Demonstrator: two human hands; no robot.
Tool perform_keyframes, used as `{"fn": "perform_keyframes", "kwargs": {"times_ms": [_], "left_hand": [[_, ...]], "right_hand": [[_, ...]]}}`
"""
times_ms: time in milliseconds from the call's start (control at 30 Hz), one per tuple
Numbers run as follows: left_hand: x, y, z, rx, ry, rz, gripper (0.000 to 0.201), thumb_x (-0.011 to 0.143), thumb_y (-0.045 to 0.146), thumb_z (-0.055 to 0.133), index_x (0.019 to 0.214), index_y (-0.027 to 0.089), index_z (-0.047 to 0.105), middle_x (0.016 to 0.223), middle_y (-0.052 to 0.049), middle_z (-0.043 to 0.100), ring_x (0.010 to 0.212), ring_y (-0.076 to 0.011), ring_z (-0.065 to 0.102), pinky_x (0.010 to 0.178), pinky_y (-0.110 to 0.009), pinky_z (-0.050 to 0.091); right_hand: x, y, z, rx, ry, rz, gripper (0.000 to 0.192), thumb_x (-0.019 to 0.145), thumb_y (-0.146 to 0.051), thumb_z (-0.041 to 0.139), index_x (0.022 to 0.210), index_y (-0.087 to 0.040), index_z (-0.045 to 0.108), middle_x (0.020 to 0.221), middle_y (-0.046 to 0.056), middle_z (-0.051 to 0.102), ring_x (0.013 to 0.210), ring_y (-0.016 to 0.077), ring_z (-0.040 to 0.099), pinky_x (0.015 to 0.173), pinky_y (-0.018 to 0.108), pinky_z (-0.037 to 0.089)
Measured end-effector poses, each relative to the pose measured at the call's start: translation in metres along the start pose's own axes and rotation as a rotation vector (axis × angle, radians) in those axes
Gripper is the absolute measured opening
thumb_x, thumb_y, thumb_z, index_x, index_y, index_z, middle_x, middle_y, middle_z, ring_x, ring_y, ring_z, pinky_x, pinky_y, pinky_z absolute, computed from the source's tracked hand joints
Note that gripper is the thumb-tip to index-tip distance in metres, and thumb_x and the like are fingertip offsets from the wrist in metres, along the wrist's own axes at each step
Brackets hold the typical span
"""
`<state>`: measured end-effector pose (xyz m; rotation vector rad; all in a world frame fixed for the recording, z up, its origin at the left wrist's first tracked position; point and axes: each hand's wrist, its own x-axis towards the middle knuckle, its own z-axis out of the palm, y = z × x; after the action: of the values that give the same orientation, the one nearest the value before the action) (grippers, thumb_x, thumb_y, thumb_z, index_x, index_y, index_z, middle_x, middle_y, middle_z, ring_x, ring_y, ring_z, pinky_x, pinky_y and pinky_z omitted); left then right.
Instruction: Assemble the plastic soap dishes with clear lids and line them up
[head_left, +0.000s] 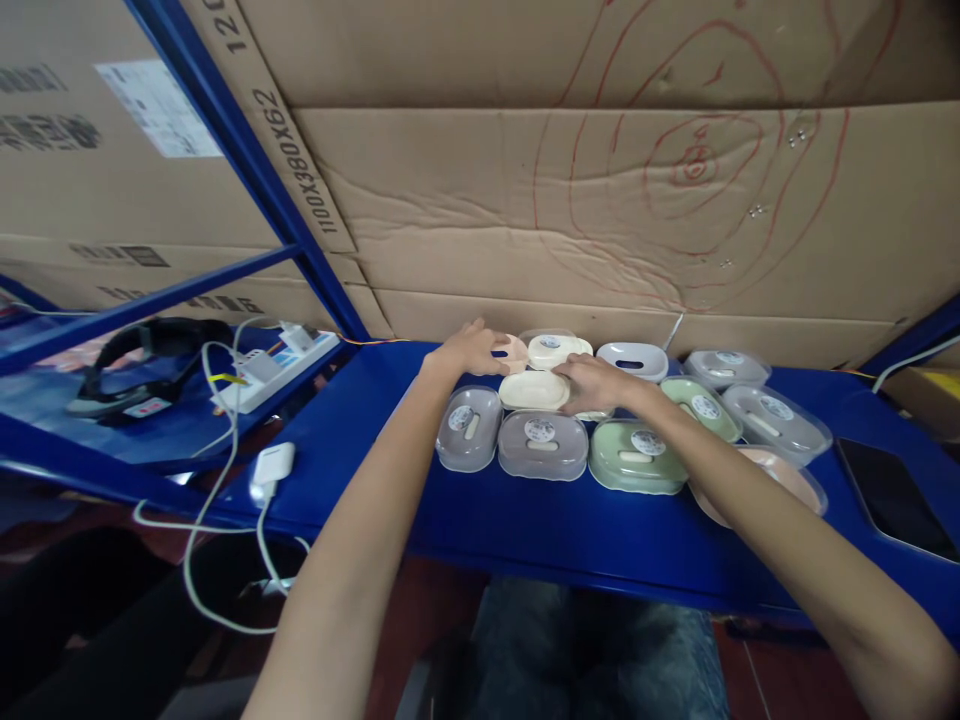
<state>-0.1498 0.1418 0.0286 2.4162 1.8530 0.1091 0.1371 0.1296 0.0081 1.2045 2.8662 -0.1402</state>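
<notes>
A blue metal shelf (525,520) is seen stretching across the view, backed by a wall of brown cardboard boxes (600,200) scrawled with red pen rings. Now in to the fingers: the left hand (469,350) is curled over a pink soap dish (514,352) at the far edge of the cluster, fingertips closed on its rim, thumb side towards the right. The right hand (600,383) is laid palm-down just beside it, fingers pressed against the near right edge of a cream soap dish (534,390); whether that dish is truly gripped or only touched cannot be told. The two hands are held close together, the cream dish between them.

Outward from there: another cream dish with a clear lid (555,348) is found just behind, and a white dish (634,360) to its right. Nearer, a row is lined up: a clear grey-lidded dish (469,428) on the left, a lidded lilac-grey dish (541,443) in the middle, a green dish (636,455) to the right. Further right, a second green dish (701,405), two clear-lidded grey ones (776,420) and a pink one (780,480), partly hidden by the right forearm.

At the far right edge a dark phone (896,495) is laid flat on the shelf. Off to the left, a white charger (274,465) with trailing cable is perched on the shelf's corner, and beyond it a white power strip (277,370) and a black headset (142,365) are spotted on a lower blue surface.
</notes>
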Motion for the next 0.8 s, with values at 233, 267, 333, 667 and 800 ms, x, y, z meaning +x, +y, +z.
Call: {"fn": "perform_keyframes", "kwargs": {"times_ms": [233,267,333,667,800], "left_hand": [[-0.008,0.002,-0.001,0.003,-0.036,0.026,0.084,0.082,0.059,0.077,0.160,0.028,0.067,0.156,-0.015,0.065,0.147,-0.0449,0.055,0.126,-0.054,0.043],[-0.010,0.002,-0.001,0.004,-0.037,0.034,0.084,0.082,0.058,0.077,0.160,0.028,0.067,0.156,-0.015,0.065,0.147,-0.0444,0.055,0.126,-0.053,0.044],[-0.013,0.002,-0.002,0.006,-0.036,0.049,0.086,0.082,0.057,0.077,0.161,0.028,0.065,0.155,-0.015,0.065,0.147,-0.0432,0.056,0.125,-0.051,0.044],[-0.035,-0.012,-0.021,-0.015,-0.020,0.092,0.079,0.084,0.050,0.076,0.159,0.023,0.067,0.158,-0.013,0.067,0.148,-0.0378,0.056,0.129,-0.046,0.042],[-0.059,-0.007,-0.040,-0.195,0.136,0.059,0.068,0.091,0.058,0.073,0.152,0.028,0.072,0.160,-0.008,0.068,0.149,-0.0382,0.058,0.129,-0.053,0.042]], "right_hand": [[0.009,-0.004,0.005,0.059,0.052,0.046,0.070,0.078,-0.064,0.090,0.128,-0.018,0.075,0.134,0.020,0.070,0.131,0.0426,0.065,0.106,0.050,0.055],[0.009,-0.004,0.006,0.069,0.061,0.049,0.069,0.075,-0.062,0.092,0.125,-0.018,0.075,0.132,0.019,0.071,0.131,0.0428,0.065,0.106,0.051,0.055],[0.008,-0.002,0.006,0.099,0.079,0.057,0.067,0.070,-0.060,0.094,0.119,-0.018,0.075,0.127,0.019,0.072,0.128,0.0431,0.065,0.107,0.053,0.055],[-0.053,0.040,-0.017,0.473,0.148,0.083,0.059,0.076,-0.050,0.087,0.122,-0.023,0.063,0.123,0.011,0.077,0.109,0.0320,0.074,0.091,0.045,0.063],[-0.090,0.047,-0.026,0.654,0.190,0.043,0.064,0.081,-0.056,0.084,0.131,-0.023,0.060,0.133,0.011,0.074,0.114,0.0302,0.074,0.094,0.044,0.064]]}}
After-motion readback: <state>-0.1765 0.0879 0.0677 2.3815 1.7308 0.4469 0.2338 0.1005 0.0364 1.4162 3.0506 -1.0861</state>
